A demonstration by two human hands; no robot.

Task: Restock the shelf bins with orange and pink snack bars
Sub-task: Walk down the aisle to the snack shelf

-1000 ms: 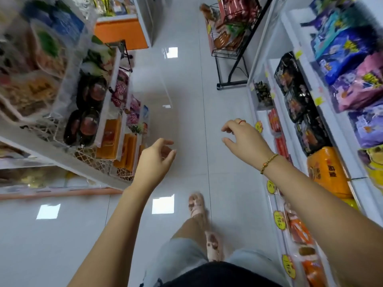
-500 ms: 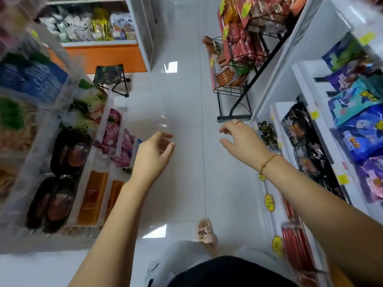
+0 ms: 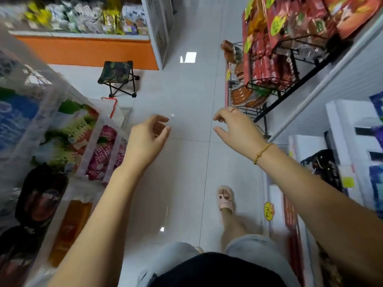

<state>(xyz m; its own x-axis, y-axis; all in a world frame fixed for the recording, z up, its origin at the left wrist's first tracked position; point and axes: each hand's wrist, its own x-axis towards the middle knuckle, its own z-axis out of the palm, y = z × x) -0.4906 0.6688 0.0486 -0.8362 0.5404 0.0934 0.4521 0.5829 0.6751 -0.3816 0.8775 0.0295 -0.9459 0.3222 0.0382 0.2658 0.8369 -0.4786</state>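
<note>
The left hand [image 3: 148,139] and the right hand [image 3: 236,129] reach forward over the glossy white tiled floor [image 3: 186,172], fingers loosely curled and holding nothing. Left of the left forearm, clear plastic shelf bins [image 3: 91,141] hold shiny pink snack packs [image 3: 105,154] with white lettering. Nearer the body, they hold blurred orange snack bars [image 3: 70,228].
</note>
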